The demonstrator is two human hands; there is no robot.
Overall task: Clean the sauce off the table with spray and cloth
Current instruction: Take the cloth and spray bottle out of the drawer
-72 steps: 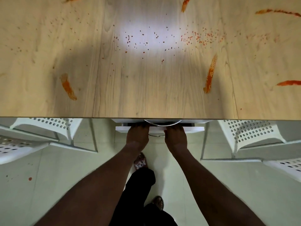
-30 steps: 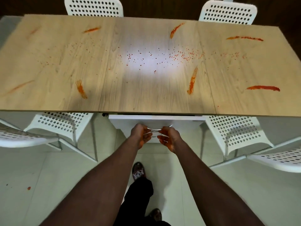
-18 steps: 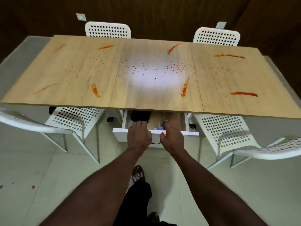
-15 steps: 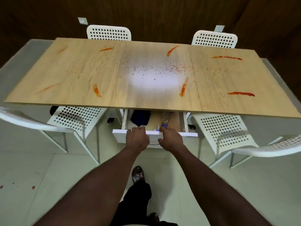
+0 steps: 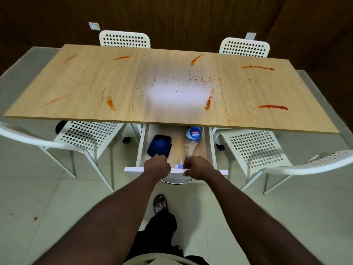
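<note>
Orange-red sauce streaks (image 5: 208, 101) and fine specks mark the long wooden table (image 5: 91, 92). Under its near edge a white drawer (image 5: 211, 150) is pulled out. Inside lie a folded blue cloth (image 5: 160, 145) on the left and a clear spray bottle (image 5: 193, 136) with a blue label on the right, its head toward me. My left hand (image 5: 157, 165) grips the drawer's front edge, just in front of the cloth. My right hand (image 5: 198, 167) curls over the same edge beside the bottle's blue nozzle.
White perforated chairs stand around the table: two near ones (image 5: 84, 133) (image 5: 256, 148) flank the drawer, two more (image 5: 125, 39) (image 5: 244, 47) at the far side. A metal handle (image 5: 177, 182) hangs below the drawer front. My foot (image 5: 160, 204) is on the pale tiled floor.
The drawer has slid further out, so the cloth and the spray bottle now show fully. Both hands stayed on its front edge and came toward me with it.
</note>
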